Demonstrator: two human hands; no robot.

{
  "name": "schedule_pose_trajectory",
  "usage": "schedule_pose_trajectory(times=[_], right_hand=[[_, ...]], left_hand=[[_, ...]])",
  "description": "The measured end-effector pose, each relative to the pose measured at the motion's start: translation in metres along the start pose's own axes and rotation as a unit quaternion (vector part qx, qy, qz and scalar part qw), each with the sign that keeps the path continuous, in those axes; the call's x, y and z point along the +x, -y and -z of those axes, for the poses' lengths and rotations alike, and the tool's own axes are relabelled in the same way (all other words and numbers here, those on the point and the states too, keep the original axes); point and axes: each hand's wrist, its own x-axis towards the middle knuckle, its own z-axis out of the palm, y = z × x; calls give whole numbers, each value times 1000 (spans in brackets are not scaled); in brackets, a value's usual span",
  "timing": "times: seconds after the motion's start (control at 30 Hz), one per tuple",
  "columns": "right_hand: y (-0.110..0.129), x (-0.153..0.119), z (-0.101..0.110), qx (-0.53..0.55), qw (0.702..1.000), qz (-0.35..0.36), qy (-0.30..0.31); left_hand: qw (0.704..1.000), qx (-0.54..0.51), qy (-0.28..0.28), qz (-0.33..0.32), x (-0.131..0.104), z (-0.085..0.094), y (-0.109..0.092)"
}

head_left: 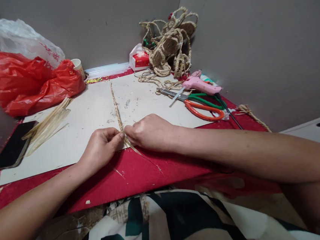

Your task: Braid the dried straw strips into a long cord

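A thin braid of straw-like fibre (116, 108) runs away from me across a pale board (94, 115). My left hand (103, 143) pinches its near end between thumb and fingers. Close against it, my right hand (147, 132) is closed on the same end, its fingertips partly hidden. Loose strands (134, 147) trail from under the fingers toward the red cloth. Left of my hands lie dry flat husk strips (49, 127), some of them resting over a black phone (11, 145).
Scissors with orange and green handles (201, 108), a pink glue gun (198, 83) and its cord lie to the right. Behind them is a heap of braided cord (167, 47) beside a tissue pack (139, 58). Plastic bags (34, 79) and a paper cup (77, 64) stand back left.
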Motion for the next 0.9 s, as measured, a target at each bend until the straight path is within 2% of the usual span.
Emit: schedule_pose_trajectory(times=[0.1, 0.2, 0.37, 0.53, 0.63, 0.73, 0.8, 0.83, 0.9], right_hand=[[1, 0, -2, 86, 996, -10, -7], [-1, 2, -2, 223, 975, -18, 3], [-8, 5, -1, 448, 892, -32, 45], [-5, 1, -5, 583, 799, -109, 98], [3, -1, -6, 637, 752, -145, 87], [12, -2, -5, 643, 746, -166, 60], [18, -2, -5, 628, 757, -176, 49], [20, -3, -5, 611, 771, -178, 41], [23, -4, -5, 551, 817, -171, 15]], left_hand=[[999, -32, 8, 5, 1, -1, 0], [998, -61, -8, 13, 1, -3, -1], [997, -71, 1, 5, 1, -4, -1], [999, -50, 3, -2, 0, -3, 1], [1000, -12, 7, -18, 1, -1, 1], [999, -5, 25, -28, 4, 4, 1], [997, -36, 66, -23, 6, 8, 2], [994, -58, 92, -16, 8, 10, 2], [986, -99, 137, -4, 9, 13, 2]])
